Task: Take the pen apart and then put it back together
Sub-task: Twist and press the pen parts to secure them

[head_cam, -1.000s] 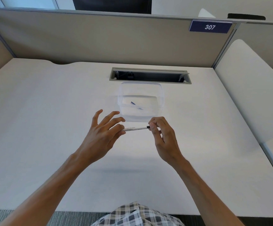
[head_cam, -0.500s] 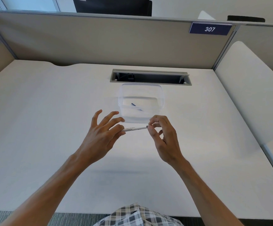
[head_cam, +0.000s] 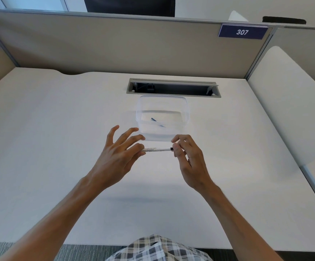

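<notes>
A slim white pen [head_cam: 157,149] with small black print lies level in the air above the desk, held between both hands. My left hand [head_cam: 118,154] pinches its left end with the lower fingers while the other fingers spread apart. My right hand [head_cam: 187,157] grips the dark right end of the pen with thumb and fingertips. Just behind the pen stands a clear plastic container [head_cam: 186,117], and a small blue pen part [head_cam: 154,119] lies inside it beside a pale piece.
The white desk [head_cam: 58,140] runs to a grey partition at the back, with an open cable slot [head_cam: 172,88] behind the container. A white side panel [head_cam: 288,110] rises at the right. A checked garment shows at the bottom edge.
My right fingers have shifted their grip around the pen's dark right end. The pen and my left hand have stayed almost where they were.
</notes>
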{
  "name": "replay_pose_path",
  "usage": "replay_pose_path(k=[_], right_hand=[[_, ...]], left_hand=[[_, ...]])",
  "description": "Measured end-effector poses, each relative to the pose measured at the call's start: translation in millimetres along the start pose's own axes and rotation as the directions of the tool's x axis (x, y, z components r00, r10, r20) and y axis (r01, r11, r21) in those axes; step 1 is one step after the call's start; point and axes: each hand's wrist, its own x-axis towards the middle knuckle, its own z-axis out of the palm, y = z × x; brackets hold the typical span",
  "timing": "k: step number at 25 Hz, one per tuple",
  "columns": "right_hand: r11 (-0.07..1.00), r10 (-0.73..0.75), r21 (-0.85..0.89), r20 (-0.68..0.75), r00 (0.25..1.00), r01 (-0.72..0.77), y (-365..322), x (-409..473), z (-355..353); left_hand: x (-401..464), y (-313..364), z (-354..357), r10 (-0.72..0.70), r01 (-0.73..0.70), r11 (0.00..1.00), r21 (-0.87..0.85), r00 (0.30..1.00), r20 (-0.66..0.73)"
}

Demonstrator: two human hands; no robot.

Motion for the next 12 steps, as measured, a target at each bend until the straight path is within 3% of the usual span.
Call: replay_pose_path(k=[7, 12], right_hand=[[0.997, 0.060, -0.048, -0.024, 0.998, -0.061, 1.6, 1.3, 2.2], [0.995, 0.087, 0.050, -0.018, 0.996, -0.086, 1.9, -2.7, 0.6]], left_hand=[[-2.7, 1.0, 1.1, -0.011, 0.011, 1.000, 0.003, 1.000, 0.018], [-4.1, 1.1, -0.2, -0.024, 0.024, 1.000, -0.011, 1.000, 0.013]])
